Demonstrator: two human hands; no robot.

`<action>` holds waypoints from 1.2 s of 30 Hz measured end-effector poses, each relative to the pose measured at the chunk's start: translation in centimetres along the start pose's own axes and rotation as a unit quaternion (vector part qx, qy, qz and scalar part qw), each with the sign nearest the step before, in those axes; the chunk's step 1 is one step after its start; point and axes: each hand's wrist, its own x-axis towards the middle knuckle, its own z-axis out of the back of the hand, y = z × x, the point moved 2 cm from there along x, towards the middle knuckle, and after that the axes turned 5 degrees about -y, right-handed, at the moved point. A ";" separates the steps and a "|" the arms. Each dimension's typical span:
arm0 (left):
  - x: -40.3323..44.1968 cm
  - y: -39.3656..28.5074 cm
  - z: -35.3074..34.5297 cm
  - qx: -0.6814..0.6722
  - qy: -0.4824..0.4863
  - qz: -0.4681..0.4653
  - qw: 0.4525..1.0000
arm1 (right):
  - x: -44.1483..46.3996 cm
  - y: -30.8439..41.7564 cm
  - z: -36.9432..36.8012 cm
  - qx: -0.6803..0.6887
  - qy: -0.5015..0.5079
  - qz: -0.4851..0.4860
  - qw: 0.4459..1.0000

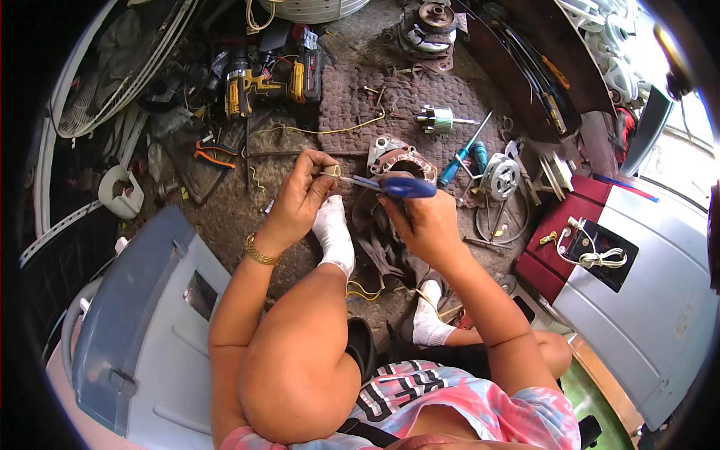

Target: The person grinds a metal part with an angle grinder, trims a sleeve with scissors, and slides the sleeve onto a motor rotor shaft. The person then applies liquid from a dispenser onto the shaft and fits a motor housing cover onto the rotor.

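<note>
My left hand [306, 191] pinches a small pale bushing-like ring [332, 172] between thumb and fingertips. My right hand [426, 225] is closed round a blue-handled tool [409, 187] with a slim metal blade; its exact kind is partly hidden by the fingers. The blade's tip points left and meets the ring, though I cannot tell whether it goes inside. Just beyond my hands lies an open metal motor housing [401, 156]. A motor rotor [437, 119] with a long shaft lies farther off, and a teal-handled screwdriver [454, 166] rests right of the housing.
A yellow cordless drill [244, 88] lies at the back left, near orange-handled pliers [215, 154]. Another motor part [429, 31] stands at the back. A round metal cover [501, 178] is on the right, beside a grey and red panel [574, 225]. Grey-blue casing [142, 300] stands left.
</note>
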 end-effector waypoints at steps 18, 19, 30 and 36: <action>-0.1 0.7 0.0 -0.052 -0.013 -0.031 0.998 | -0.4 -1.5 -1.6 0.110 -0.002 -0.078 0.991; -0.1 0.7 -0.1 -0.052 -0.018 -0.039 0.998 | -0.5 -1.4 -2.1 0.157 -0.015 -0.098 0.983; -0.1 -0.9 0.0 0.164 -0.030 -0.118 0.979 | -1.1 -0.4 -1.4 0.102 0.011 -0.125 0.987; -0.5 -0.8 -0.8 0.143 -0.062 -0.094 0.983 | -1.6 -0.5 -2.1 0.112 -0.026 -0.096 0.989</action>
